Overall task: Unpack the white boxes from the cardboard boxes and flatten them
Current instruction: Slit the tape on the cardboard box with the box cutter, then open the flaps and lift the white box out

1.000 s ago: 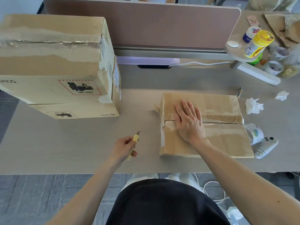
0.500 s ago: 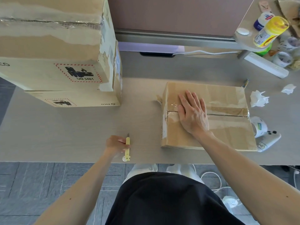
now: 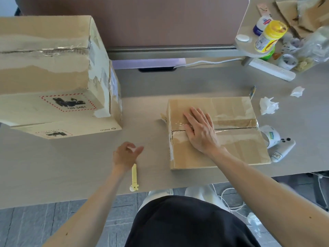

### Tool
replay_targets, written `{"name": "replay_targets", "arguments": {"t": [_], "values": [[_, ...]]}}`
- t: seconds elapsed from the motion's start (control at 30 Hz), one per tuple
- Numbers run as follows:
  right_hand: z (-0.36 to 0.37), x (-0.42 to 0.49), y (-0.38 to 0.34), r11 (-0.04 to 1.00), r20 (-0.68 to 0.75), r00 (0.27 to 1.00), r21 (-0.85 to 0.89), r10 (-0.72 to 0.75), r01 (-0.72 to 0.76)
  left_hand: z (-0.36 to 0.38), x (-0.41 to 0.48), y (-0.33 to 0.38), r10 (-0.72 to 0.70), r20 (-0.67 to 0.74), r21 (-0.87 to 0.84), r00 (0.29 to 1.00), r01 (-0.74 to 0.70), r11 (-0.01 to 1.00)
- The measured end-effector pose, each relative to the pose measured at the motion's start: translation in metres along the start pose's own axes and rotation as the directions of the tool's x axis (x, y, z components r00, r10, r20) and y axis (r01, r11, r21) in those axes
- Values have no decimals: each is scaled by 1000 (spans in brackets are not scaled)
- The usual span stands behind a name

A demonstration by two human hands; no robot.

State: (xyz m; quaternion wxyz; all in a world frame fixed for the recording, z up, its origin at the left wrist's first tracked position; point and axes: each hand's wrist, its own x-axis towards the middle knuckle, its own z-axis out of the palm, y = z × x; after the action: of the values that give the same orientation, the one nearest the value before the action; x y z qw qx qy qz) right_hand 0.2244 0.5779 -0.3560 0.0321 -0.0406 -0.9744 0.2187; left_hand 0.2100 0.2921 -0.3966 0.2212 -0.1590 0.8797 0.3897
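While the right hand point(image 3: 201, 132) lies flat with straight fingers on the small cardboard box point(image 3: 231, 150) at centre right of the head view, probably to steady it over its taped seam, the left hand point(image 3: 125, 155) hovers released, fingers loose, holding nothing. Just below it the yellow cutter point(image 3: 133, 177) lies on the tabletop point(image 3: 71, 166) near the front edge, likely parked within reach. No white boxes show; presumably they sit inside. 2 larger cardboard boxes point(image 3: 53, 72) are stacked at upper left.

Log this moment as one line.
left hand open, off knife | knife on desk | right hand flat on small box, closed
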Motion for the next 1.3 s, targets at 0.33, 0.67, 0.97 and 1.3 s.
{"name": "replay_targets", "arguments": {"t": [0.33, 0.67, 0.97, 1.3], "values": [[-37, -50, 60, 990, -143, 980, 5, 140, -140, 54, 30, 200, 730, 205, 238, 652, -757, 609], [-38, -39, 70, 994, -246, 965, -34, 96, -108, 94, 43, 225, 648, 424, 483, 632, -764, 429], [-48, 4, 87, 997, -214, 975, -32, 64, -73, 95, 60, 256, 585, 402, 533, 705, -700, 476], [-52, 7, 82, 991, -143, 983, -36, 119, -126, 95, 62, 268, 481, 454, 561, 750, -660, 499]]}}
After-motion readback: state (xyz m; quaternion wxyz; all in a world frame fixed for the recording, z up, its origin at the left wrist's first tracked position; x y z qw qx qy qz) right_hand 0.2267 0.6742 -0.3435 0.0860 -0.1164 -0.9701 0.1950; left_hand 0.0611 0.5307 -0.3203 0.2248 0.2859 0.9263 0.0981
